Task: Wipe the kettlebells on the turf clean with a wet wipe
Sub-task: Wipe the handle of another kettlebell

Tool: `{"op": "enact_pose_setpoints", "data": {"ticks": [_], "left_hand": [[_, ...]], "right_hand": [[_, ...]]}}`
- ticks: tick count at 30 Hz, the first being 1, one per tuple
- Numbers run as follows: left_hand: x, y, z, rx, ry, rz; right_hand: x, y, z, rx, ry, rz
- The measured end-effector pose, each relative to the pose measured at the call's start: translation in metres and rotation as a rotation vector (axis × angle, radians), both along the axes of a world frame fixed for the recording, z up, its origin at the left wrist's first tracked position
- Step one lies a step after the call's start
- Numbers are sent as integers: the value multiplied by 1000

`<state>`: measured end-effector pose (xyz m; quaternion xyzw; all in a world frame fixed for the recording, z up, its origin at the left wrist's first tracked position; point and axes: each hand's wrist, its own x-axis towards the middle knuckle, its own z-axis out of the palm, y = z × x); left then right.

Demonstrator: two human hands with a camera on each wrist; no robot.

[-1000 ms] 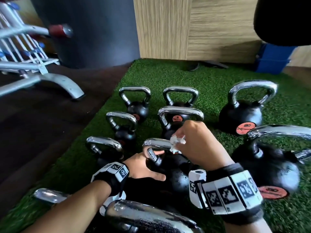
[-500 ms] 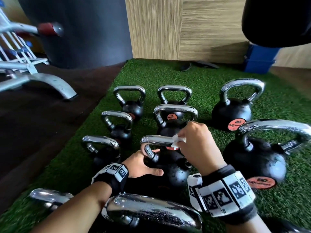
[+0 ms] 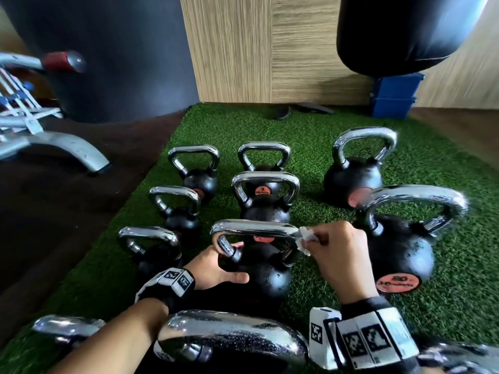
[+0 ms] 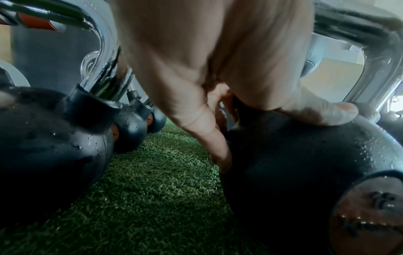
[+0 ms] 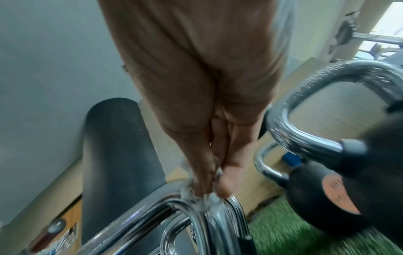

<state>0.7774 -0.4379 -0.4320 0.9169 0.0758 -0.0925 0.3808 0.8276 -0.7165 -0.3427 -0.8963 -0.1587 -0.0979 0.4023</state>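
Head view | left hand (image 3: 213, 268) grip braces kettlebell (image 3: 266, 276) | right hand (image 3: 337, 255) grip pinches wet wipe (image 3: 304, 238) on handle

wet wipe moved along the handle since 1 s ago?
Yes. The wet wipe slid rightward along the chrome handle, from its middle to the right corner, judged against the left hand bracing that kettlebell.

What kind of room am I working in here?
Most likely a gym or training room. Chrome-handled kettlebells stand in rows on green turf, a black punching bag hangs at the upper right, and a metal equipment frame sits on the dark floor to the left.
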Motion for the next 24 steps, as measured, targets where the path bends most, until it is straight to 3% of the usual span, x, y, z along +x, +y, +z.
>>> {"op": "enact_pose_setpoints", "data": {"ticks": [3,7,19,22,24], "left_hand": [[0,1,-1,-24,-8,1],[-1,2,-5,-50,-2,14],[1,-1,1,-65,56,39],[1,-2,8,38,122,60],[0,2,18,199,217,27]], "right_hand": [[2,-5,-11,79,92,20],[0,-8,-19,128,72,-33],[9,-2,-54,159,358,-24],[10,1,-58,113,365,17],[11,2,-56,40,364,34]]}}
